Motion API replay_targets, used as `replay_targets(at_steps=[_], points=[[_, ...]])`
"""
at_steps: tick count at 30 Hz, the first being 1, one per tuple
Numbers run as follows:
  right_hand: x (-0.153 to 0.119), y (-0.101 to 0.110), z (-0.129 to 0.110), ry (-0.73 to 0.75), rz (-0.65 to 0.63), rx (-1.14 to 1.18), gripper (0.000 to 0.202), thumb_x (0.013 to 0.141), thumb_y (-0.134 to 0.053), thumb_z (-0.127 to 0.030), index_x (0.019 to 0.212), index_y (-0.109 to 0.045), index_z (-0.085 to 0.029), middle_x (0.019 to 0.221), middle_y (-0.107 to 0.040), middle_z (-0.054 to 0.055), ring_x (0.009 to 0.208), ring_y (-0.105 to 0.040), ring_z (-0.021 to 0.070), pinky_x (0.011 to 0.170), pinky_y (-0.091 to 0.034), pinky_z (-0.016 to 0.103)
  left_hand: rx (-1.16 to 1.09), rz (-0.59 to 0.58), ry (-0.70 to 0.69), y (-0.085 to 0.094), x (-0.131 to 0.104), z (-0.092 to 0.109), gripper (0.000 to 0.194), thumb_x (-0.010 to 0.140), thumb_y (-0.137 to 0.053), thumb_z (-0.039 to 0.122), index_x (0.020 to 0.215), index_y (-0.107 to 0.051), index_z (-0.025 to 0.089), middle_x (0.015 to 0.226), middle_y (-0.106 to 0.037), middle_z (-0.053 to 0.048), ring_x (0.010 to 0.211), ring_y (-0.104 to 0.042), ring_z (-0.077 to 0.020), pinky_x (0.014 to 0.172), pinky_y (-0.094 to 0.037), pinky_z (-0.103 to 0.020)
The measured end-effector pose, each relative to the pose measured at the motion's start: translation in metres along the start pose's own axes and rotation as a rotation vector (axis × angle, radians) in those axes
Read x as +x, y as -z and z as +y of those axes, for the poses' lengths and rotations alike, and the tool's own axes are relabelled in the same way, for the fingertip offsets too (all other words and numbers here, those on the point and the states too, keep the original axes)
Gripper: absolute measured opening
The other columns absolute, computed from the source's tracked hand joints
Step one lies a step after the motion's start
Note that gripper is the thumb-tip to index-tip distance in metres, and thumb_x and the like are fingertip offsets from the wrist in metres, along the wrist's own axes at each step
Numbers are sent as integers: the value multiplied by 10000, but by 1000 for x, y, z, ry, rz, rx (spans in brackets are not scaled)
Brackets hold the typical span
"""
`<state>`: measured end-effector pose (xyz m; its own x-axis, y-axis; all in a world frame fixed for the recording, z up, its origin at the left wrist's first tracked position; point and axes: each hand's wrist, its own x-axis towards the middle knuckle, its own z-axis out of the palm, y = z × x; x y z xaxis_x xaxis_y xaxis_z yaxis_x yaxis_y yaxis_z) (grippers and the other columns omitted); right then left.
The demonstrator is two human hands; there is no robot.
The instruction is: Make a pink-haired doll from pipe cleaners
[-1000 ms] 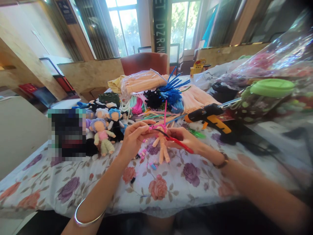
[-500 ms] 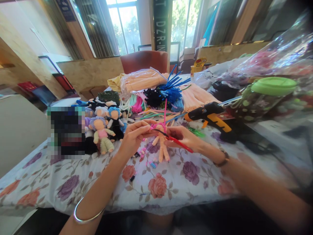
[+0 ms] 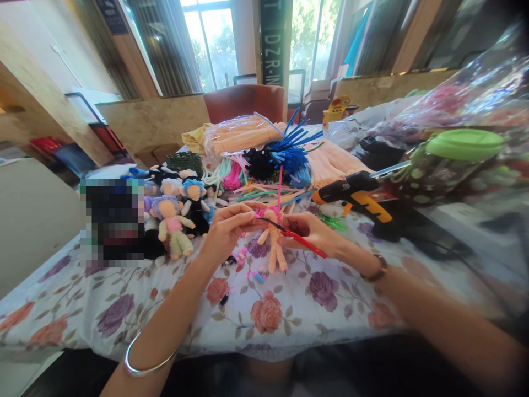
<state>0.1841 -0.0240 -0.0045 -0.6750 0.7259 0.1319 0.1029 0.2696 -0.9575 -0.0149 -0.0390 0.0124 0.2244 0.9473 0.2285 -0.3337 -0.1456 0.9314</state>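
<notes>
A small peach doll (image 3: 273, 248) with pink hair hangs upright just above the flowered cloth. My left hand (image 3: 227, 229) pinches the doll at the left side of its head. From the other side, my right hand (image 3: 312, 231) is closed around red-handled scissors (image 3: 303, 242), whose dark blades lie across the doll's face. A pink pipe cleaner (image 3: 280, 187) sticks straight up from the hair near my right fingers. My right fingertips are partly hidden behind the scissors and the doll.
Finished dolls (image 3: 169, 218) crowd together at the left. Pipe cleaner bundles (image 3: 295, 149) lie at the back. A black and orange glue gun (image 3: 357, 193) stands to the right, near a green-lidded jar (image 3: 463, 146). Small scraps (image 3: 258, 277) dot the flowered tablecloth (image 3: 165, 309).
Hardly anything differs. Both hands, the doll and the scissors keep nearly the same place, with only a slight shift of the view.
</notes>
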Motion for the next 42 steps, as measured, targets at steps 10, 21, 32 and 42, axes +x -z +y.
replay_targets(at_steps=[10, 21, 32, 42], points=[[0, 0, -2, -3, 0, -19, 484, 668, -671, -615, 759, -539, -159, 693, -469, -12, 610, -390, 101, 540, -329, 248, 2, -2, 6, 0, -1, 0, 82, 675, -667, 143, 608, -714, 139, 925, -713, -41, 684, -690, -139, 708, -583, -247], [0, 0, 0, -4, -2, -17, 487, 668, -667, -616, 729, -493, -165, 684, -439, -18, 596, -370, 95, 533, -308, 251, 12, 5, 12, -1, -1, 1, 78, 662, -671, 154, 596, -709, 139, 920, -707, -40, 689, -687, -145, 715, -580, -254], [-1, -1, 1, 10, -20, 9, 469, 680, -669, -593, 743, -498, -162, 688, -443, -20, 590, -389, 92, 532, -314, 247, 20, 10, 31, -1, -2, 3, 65, 653, -676, 150, 597, -703, 131, 930, -708, -52, 690, -687, -152, 706, -577, -260], [-3, -1, -1, 26, -40, 23, 450, 693, -670, -573, 737, -482, -166, 672, -417, -28, 575, -372, 88, 520, -311, 242, 34, 23, 40, -1, -3, 3, 62, 646, -691, 163, 595, -690, 128, 967, -712, -74, 704, -685, -162, 704, -572, -272]])
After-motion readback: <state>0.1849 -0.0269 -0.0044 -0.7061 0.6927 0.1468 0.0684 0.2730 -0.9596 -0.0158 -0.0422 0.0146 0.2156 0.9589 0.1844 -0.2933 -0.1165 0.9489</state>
